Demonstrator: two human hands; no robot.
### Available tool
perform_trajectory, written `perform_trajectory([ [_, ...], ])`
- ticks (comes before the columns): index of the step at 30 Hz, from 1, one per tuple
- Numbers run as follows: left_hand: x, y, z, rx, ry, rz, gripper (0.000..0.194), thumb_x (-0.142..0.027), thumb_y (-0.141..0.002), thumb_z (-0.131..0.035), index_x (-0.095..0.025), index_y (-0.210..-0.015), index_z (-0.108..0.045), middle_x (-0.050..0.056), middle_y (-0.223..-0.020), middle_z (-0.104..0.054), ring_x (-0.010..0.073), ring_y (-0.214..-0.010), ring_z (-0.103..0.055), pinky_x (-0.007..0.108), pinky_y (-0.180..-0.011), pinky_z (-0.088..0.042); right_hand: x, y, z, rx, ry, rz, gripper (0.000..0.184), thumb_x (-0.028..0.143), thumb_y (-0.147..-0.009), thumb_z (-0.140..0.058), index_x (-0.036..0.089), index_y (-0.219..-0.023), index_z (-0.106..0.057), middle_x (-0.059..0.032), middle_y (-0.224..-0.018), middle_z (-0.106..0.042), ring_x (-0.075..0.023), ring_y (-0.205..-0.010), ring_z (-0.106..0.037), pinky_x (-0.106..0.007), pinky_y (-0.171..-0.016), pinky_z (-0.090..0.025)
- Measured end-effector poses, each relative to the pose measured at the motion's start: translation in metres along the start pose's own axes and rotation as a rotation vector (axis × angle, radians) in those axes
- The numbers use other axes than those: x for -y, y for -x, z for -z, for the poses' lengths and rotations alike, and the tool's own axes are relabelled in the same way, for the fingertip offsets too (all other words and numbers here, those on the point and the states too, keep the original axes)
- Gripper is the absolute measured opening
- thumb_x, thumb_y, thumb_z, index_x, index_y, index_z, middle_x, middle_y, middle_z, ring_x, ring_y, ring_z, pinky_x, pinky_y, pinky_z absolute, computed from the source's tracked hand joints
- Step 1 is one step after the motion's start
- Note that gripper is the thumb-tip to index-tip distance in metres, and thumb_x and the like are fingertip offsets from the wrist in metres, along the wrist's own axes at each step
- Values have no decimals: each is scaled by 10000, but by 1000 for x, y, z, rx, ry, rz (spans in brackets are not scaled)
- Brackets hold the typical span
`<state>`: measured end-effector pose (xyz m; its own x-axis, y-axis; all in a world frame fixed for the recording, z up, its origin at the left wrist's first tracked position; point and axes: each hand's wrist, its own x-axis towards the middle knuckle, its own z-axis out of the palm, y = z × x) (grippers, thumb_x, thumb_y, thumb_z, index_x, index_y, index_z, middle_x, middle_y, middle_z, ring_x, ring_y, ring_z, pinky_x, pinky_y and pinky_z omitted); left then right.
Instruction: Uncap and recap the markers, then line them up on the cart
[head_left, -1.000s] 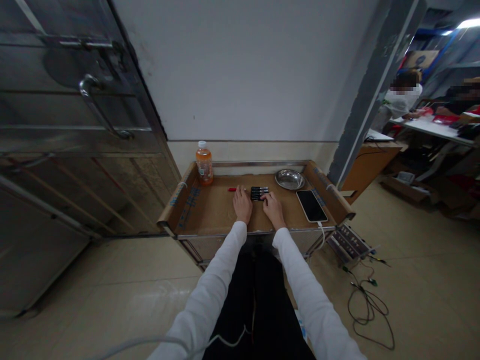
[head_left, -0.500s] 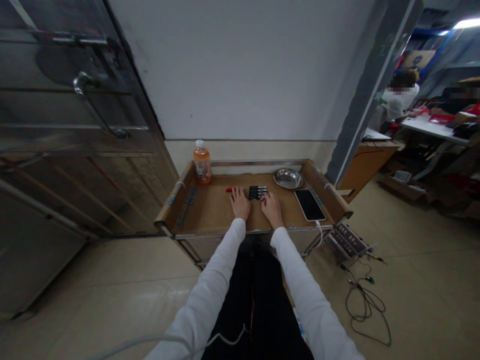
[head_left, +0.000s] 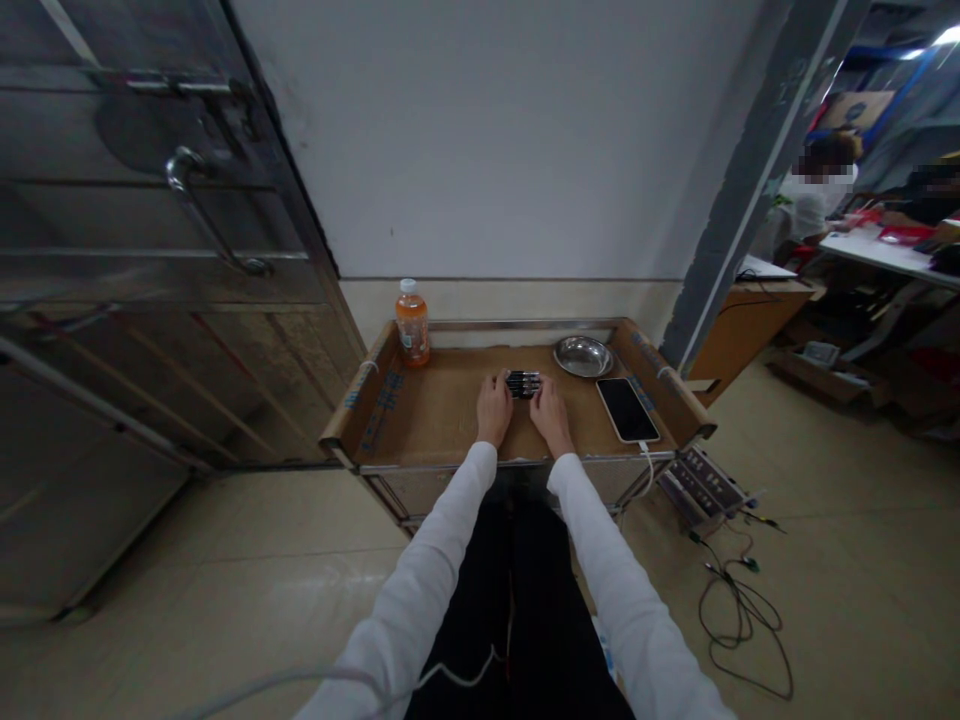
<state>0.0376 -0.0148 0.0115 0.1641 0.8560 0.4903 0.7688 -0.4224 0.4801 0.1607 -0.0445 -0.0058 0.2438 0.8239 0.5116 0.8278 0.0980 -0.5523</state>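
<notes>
The left hand [head_left: 494, 408] has been slid right against the black pens [head_left: 523, 384], fingers flat; the right hand [head_left: 548, 412] is laid open at their near edge, nothing gripped; bare cardboard [head_left: 435, 410] is left open leftward.

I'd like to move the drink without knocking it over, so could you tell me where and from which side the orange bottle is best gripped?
Probably around the middle of the orange bottle, at the label, coming from the front right. It stands upright in the far left corner of the cart, with the wall behind and the raised cardboard edge on its left. The white cap looks too small for a firm hold.
</notes>
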Motion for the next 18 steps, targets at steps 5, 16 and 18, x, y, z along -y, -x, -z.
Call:
perform_trajectory([
  [5,-2,2,-1,143,191,-346,303,-165,-905,-459,-226,-1187,-552,74,-1119,-589,179,-1070,-570,300,-942,-468,1,0,3,23,-25,68,438,88,-843,-394,171,-1266,-472,-127,-1221,-532,-217,-1073,-560,-327,-897,-458],
  [16,2,0,-8,-54,438,-184,327,-239,-900,-531,-166,-1201,-426,111,-1156,-534,147,-1001,-595,276,-856,-531,-1,0,1,48,-51,101,205,230,-913,-428,178,-1034,-586,-109,-1053,-592,-206,-923,-589,-322,-821,-475],
  [18,2,1,-6,-44,416,-197,294,-238,-914,-502,-172,-1194,-438,108,-1154,-542,151,-1010,-596,284,-869,-528,0,0,1,50,-71,108,198,244,-918,-429,179,-1025,-582,-107,-1051,-596,-206,-924,-590,-318,-819,-477],
])
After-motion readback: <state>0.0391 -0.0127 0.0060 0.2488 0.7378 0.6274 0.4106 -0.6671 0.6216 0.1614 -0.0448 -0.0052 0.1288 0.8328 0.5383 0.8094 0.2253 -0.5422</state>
